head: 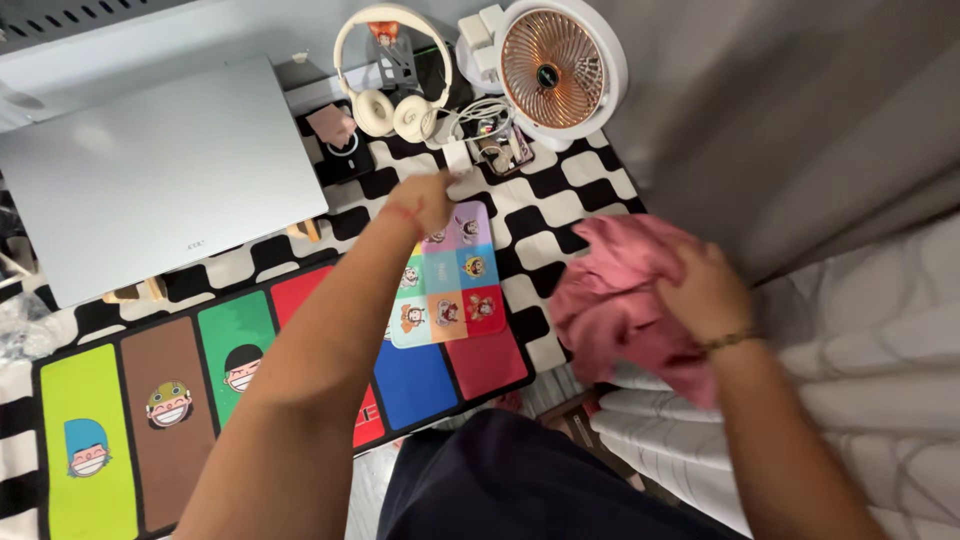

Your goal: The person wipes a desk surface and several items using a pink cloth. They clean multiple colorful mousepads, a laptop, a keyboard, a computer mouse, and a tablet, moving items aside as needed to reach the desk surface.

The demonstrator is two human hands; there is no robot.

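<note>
My left hand point(428, 198) reaches across the desk and rests at the top edge of a small square pad point(447, 275) printed with colourful cartoon squares; whether its fingers grip the pad cannot be told. A thin red band shows at that wrist. My right hand point(703, 292) presses down on a crumpled pink cloth point(620, 295) at the desk's right edge, fingers closed into its folds. A bracelet is on that wrist.
A long striped cartoon desk mat point(150, 400) lies on a black-and-white patterned cover point(560, 200). Behind it sit a closed silver laptop point(160, 170), cream headphones point(392, 70), tangled cables point(485, 130) and a small white fan point(555, 68). White bedding point(860, 350) lies to the right.
</note>
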